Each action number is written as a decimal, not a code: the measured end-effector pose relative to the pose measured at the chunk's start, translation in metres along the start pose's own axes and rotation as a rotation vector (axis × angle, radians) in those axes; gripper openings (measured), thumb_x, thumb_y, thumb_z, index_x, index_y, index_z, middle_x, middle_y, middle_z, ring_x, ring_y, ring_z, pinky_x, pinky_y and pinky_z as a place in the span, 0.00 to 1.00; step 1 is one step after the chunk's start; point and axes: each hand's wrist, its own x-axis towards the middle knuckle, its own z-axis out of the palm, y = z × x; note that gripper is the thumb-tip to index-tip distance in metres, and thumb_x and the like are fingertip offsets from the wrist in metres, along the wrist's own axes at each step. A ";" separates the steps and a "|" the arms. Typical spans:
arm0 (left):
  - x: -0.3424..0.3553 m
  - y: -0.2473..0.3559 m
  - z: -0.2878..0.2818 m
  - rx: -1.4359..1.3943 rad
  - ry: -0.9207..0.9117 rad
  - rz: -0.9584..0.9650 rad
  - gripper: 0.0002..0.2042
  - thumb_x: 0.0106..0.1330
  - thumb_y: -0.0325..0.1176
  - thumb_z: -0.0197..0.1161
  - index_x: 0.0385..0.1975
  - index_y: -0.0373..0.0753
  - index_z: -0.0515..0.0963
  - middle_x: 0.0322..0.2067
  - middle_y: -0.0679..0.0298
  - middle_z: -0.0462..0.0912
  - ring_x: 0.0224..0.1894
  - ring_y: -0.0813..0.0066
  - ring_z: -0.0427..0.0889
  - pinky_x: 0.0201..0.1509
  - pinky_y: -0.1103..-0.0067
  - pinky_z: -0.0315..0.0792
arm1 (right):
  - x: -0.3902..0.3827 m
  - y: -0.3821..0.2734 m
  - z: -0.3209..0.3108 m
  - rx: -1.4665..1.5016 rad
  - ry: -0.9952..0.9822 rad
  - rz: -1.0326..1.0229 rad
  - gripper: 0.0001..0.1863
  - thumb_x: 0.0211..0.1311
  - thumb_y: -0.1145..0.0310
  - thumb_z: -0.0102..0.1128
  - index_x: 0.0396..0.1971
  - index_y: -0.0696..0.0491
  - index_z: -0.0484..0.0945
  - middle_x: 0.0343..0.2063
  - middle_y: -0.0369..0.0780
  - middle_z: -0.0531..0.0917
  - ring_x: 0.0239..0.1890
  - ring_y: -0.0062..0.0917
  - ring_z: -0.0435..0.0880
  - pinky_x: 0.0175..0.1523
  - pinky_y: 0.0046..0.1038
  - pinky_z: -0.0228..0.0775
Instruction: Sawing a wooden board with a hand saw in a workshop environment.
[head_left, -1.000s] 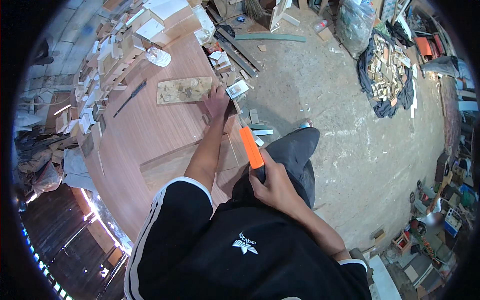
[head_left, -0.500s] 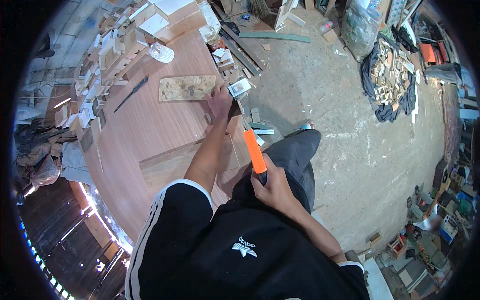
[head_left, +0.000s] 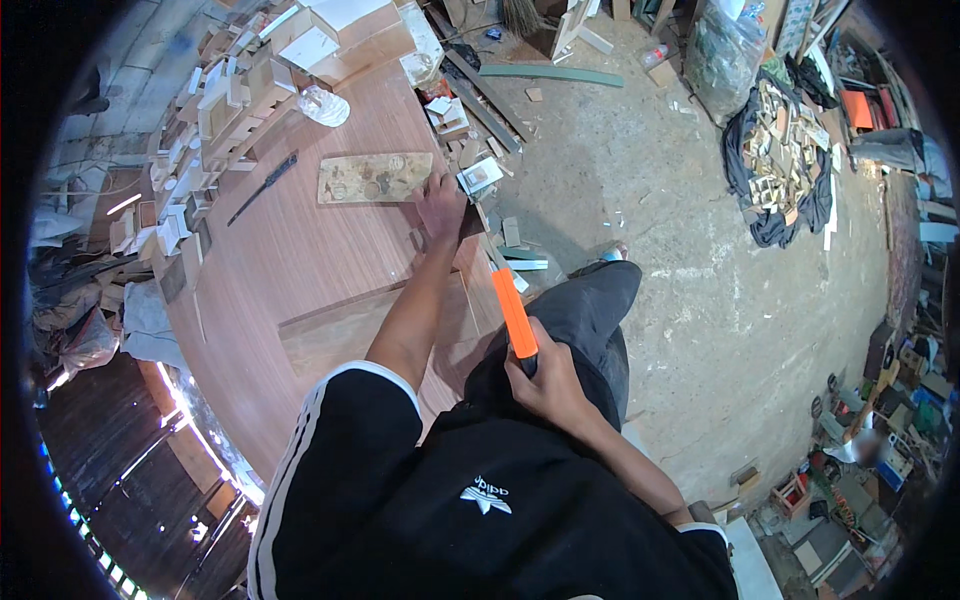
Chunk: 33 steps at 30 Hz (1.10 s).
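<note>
Right hand (head_left: 550,378) clenched round straight orange-and-black tool (head_left: 514,312), worker's twelve o'clock; likely light, stiff, best gripped at its dark end. Left hand (head_left: 441,208), eleven o'clock from there, at brown wood-grain table (head_left: 250,290) edge, small white block (head_left: 480,176) at its two; I can't tell if it's pinching.

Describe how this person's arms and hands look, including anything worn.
The left hand and right hand are ungloved, and both forearms are bare. Black short sleeves cover the upper arms: the left sleeve has a white cuff and pale stripes along its outer side; the right sleeve is also white-edged.
</note>
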 end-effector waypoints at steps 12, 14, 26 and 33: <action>-0.006 -0.011 0.016 0.066 -0.070 -0.011 0.04 0.56 0.37 0.61 0.29 0.49 0.77 0.31 0.73 0.76 0.39 0.73 0.77 0.43 0.68 0.62 | 0.019 0.028 0.015 -0.034 0.023 0.017 0.19 0.49 0.80 0.59 0.45 0.59 0.71 0.30 0.53 0.80 0.39 0.52 0.81 0.42 0.36 0.74; 0.001 0.002 0.005 0.038 -0.150 -0.063 0.04 0.56 0.37 0.61 0.29 0.48 0.77 0.31 0.72 0.76 0.39 0.73 0.77 0.42 0.68 0.62 | 0.003 0.027 0.012 -0.019 0.015 0.023 0.18 0.49 0.81 0.58 0.44 0.59 0.71 0.29 0.53 0.80 0.38 0.51 0.81 0.41 0.35 0.74; -0.004 0.000 0.016 -0.031 -0.056 -0.032 0.04 0.53 0.35 0.61 0.27 0.46 0.76 0.31 0.67 0.77 0.38 0.68 0.78 0.44 0.65 0.63 | 0.024 0.024 0.016 -0.064 0.098 -0.035 0.18 0.50 0.80 0.58 0.43 0.59 0.69 0.22 0.52 0.76 0.31 0.50 0.81 0.34 0.33 0.72; 0.002 -0.004 -0.001 -0.020 -0.123 -0.059 0.05 0.50 0.35 0.60 0.26 0.45 0.76 0.33 0.66 0.78 0.37 0.67 0.77 0.45 0.65 0.62 | 0.001 -0.094 -0.040 0.004 -0.049 0.068 0.21 0.56 0.76 0.58 0.48 0.62 0.62 0.23 0.57 0.77 0.28 0.52 0.80 0.29 0.38 0.69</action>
